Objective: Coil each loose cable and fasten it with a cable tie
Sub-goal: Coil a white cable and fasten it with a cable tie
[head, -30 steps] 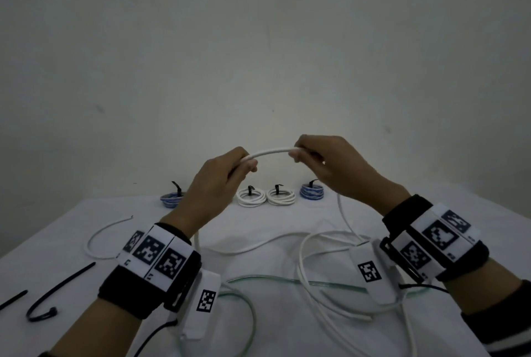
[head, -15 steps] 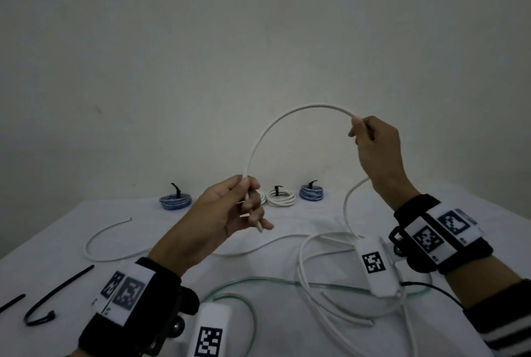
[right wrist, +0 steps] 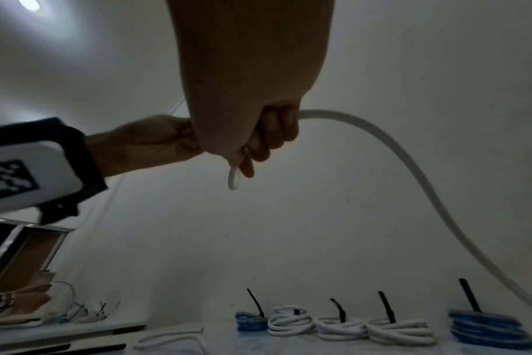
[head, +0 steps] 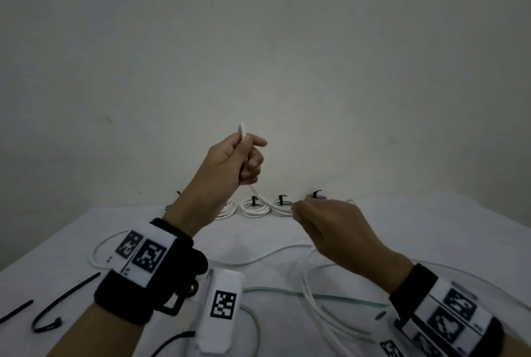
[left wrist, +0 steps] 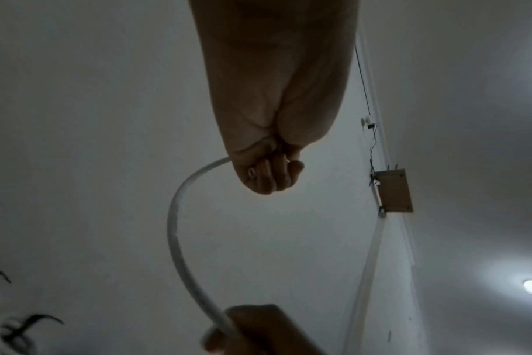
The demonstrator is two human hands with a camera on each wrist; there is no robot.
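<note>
A loose white cable is held in the air by both hands. My left hand is raised in a fist round it, with the cable's end sticking up above the thumb. My right hand is lower and to the right, its fingers curled round the same cable. In the left wrist view the white cable arcs from my left hand down to the right hand. In the right wrist view my right hand grips the cable, which drops away to the right. The rest trails over the table.
Several tied coils stand along the table's back edge: white coils and blue coils, each with a black tie. Loose black cable ties lie at the front left. A clear greenish cable and another white cable sprawl on the table.
My right hand has dropped from high on the right to below and beside the left hand. The left hand has risen, and the wide arc of cable between them has closed up.
</note>
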